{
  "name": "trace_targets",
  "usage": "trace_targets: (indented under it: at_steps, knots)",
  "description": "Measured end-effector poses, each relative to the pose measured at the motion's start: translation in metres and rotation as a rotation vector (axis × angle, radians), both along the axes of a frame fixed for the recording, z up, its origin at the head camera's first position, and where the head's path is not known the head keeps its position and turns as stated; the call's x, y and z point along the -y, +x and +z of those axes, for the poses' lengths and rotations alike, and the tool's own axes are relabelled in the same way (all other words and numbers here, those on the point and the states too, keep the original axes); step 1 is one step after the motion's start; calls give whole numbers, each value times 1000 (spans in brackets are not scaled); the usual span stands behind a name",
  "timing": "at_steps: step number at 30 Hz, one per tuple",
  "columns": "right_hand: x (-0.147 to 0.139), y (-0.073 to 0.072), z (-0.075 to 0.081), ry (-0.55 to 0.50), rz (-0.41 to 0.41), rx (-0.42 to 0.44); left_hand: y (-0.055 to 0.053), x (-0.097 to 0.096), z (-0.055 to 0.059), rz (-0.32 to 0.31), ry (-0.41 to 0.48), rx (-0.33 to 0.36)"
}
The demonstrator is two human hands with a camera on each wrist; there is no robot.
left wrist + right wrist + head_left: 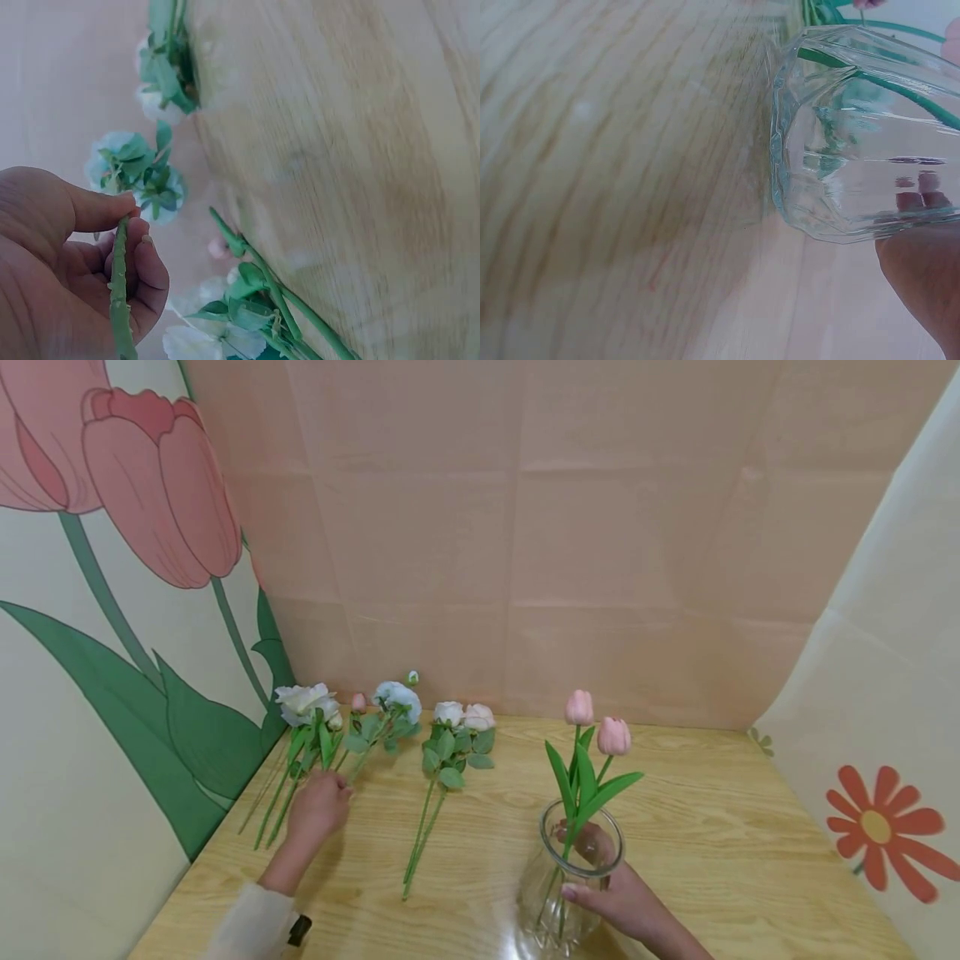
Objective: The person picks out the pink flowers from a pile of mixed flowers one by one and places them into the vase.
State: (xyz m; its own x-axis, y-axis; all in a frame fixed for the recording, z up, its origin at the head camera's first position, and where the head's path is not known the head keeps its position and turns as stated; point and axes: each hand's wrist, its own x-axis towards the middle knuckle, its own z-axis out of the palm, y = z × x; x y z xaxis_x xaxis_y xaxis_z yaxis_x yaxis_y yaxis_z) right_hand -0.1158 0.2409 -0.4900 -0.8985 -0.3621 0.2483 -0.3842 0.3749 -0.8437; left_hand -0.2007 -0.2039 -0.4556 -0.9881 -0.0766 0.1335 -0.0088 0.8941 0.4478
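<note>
My left hand pinches a green stem between thumb and fingertips at the left of the table. The stem appears to belong to the pale blue flower, whose leafy head lies beyond the hand. Beside it lie a white flower and its green stems, partly hidden behind the hand. My right hand grips the side of a clear glass vase, fingers behind it and thumb in front. Two pink tulips with green leaves stand in the vase, leaning slightly.
A pair of pale roses on long stems lies mid-table, between the left hand and the vase. A small pink bud lies near the blue flower. The wooden table meets a pink backdrop behind and printed cloths at both sides.
</note>
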Motion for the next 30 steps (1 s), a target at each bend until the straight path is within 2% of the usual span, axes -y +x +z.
trace_targets:
  at_steps: [17,26,30]
  knots:
    - [0,-1,-3,-8,8,-9,8,-15,-4,-21,29,9]
    - [-1,-1,-2,5,-1,-4,8,-20,-9,-32,13,-54]
    - [-1,-1,-2,8,1,-19,7,-23,-12,-23,0,-56]
